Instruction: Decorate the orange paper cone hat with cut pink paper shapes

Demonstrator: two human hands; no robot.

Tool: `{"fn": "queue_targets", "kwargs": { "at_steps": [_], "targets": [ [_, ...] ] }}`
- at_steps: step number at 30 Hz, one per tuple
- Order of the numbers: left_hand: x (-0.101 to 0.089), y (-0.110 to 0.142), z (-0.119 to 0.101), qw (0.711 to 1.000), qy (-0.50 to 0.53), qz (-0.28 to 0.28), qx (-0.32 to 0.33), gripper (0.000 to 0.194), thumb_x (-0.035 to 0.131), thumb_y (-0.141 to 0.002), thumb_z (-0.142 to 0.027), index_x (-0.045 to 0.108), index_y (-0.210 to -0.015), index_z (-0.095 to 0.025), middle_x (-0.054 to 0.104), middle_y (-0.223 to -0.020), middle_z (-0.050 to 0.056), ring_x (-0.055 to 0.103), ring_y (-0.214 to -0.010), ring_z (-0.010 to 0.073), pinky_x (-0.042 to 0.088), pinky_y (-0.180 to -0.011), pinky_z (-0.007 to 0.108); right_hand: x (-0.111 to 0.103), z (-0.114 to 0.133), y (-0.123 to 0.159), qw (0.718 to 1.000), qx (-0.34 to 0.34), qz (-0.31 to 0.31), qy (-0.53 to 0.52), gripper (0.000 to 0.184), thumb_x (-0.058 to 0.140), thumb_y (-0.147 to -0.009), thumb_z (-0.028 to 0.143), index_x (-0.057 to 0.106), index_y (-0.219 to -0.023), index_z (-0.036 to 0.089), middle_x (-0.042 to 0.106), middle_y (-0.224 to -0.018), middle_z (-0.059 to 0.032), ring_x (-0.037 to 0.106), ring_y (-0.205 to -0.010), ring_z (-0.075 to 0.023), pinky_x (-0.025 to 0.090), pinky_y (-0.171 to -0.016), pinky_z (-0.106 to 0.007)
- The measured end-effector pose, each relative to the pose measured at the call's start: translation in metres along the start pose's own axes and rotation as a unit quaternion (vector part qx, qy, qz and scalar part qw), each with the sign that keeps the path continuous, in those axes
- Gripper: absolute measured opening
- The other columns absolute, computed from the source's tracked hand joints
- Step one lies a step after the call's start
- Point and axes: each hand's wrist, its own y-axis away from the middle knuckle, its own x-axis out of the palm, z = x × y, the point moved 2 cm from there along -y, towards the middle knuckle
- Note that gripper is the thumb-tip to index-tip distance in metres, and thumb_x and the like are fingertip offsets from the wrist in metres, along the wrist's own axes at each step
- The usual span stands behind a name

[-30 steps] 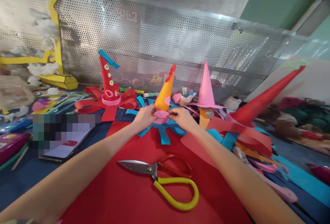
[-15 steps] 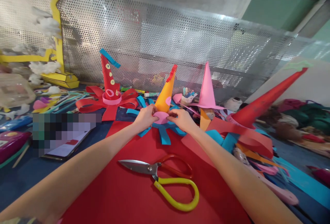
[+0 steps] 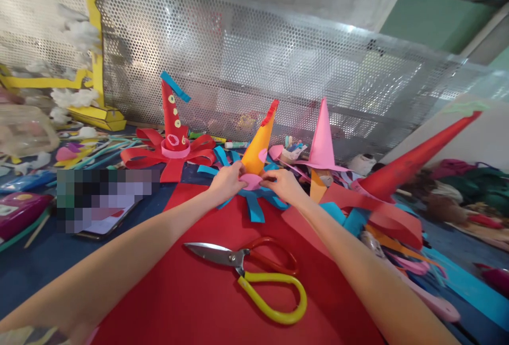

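Observation:
Both hands meet at the base of an orange paper cone [image 3: 256, 146] with a crinkled red strip at its tip. A pink paper piece [image 3: 251, 181] wraps or covers the front of the base, above blue paper strips [image 3: 255, 210] that fan outward. My left hand [image 3: 227, 182] pinches the left edge of the pink piece. My right hand [image 3: 283, 185] pinches its right edge. Between my forearms, scissors [image 3: 238, 260] with one red and one yellow handle lie on red paper [image 3: 199, 292].
A red paper cone [image 3: 170, 117] on looped strips stands left, a pink cone hat [image 3: 322, 141] right. A long red cone [image 3: 429, 157] leans farther right. A phone [image 3: 107, 223] lies left. Behind rises a perforated metal panel [image 3: 254, 59].
The view has shifted slightly, so things sit a little farther right. Both hands keep their pinch on the pink paper piece; nothing else has visibly moved.

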Motion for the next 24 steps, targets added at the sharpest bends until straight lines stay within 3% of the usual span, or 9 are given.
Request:
{"fn": "queue_targets", "kwargs": {
  "at_steps": [13, 24],
  "targets": [
    [0.009, -0.003, 0.0, 1.0, -0.029, 0.001, 0.001, 0.034, 0.057, -0.074, -0.016, 0.047, -0.106, -0.02, 0.066, -0.099, 0.006, 0.063, -0.091, 0.023, 0.045, -0.07, 0.028, 0.015, 0.008, -0.001, 0.997, 0.031, -0.021, 0.07, 0.022, 0.055, -0.09, 0.031, 0.06, -0.105, 0.015, 0.062, -0.103, -0.0055, 0.062, -0.087, -0.0177, 0.052, -0.077, -0.038],
    [0.011, -0.001, -0.006, 0.999, -0.038, -0.011, 0.006, 0.023, 0.056, -0.08, -0.027, 0.047, -0.101, -0.022, 0.066, -0.095, 0.005, 0.063, -0.087, 0.0235, 0.045, -0.07, 0.029, 0.017, 0.007, -0.005, 0.995, 0.051, 0.009, 0.086, 0.022, 0.056, -0.09, 0.032, 0.061, -0.102, 0.014, 0.064, -0.098, -0.0042, 0.063, -0.082, -0.0166, 0.053, -0.072, -0.035]
  ]
}}
